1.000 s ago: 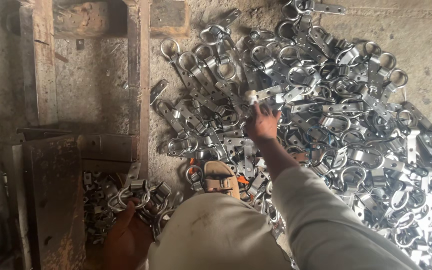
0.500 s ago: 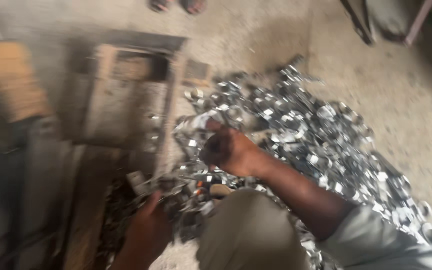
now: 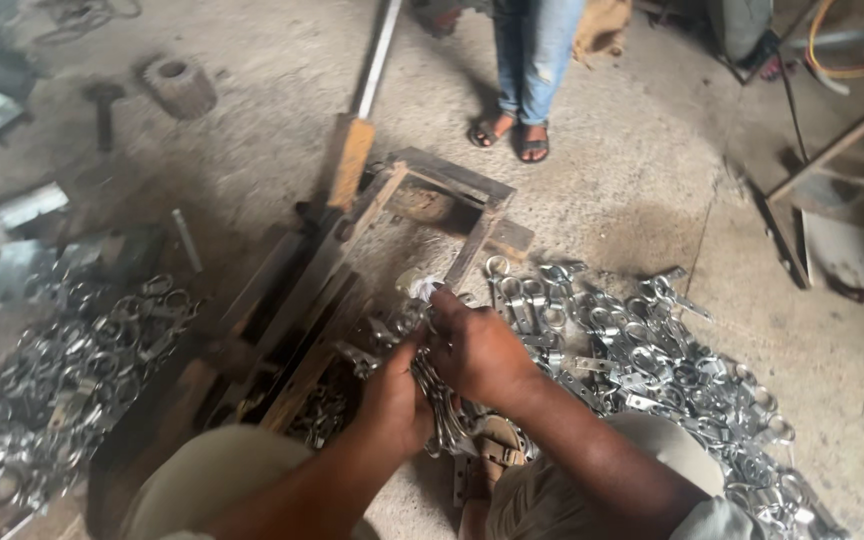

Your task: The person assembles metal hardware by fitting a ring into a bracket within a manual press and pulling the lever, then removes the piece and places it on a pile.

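My left hand [image 3: 392,400] and my right hand [image 3: 477,345] meet in front of me, both closed on a bunch of shiny metal clamp pieces [image 3: 442,410] held between them. My right hand's fingertips pinch one bright piece [image 3: 422,288] at the top of the bunch. A large pile of the same ringed metal pieces [image 3: 652,350] spreads over the concrete floor to the right of my hands. My knees in beige trousers [image 3: 212,480] frame the bottom of the view.
A rusty steel frame jig [image 3: 392,215] lies just beyond my hands. A second pile of metal pieces [image 3: 72,360] lies at the left. Another person in jeans and sandals [image 3: 522,80] stands at the top. A metal rack [image 3: 842,150] is at the right.
My right hand has pulled back from the pile with a piece and joined my left hand. My head has lifted, bringing the jig, the floor beyond and the standing person into view.
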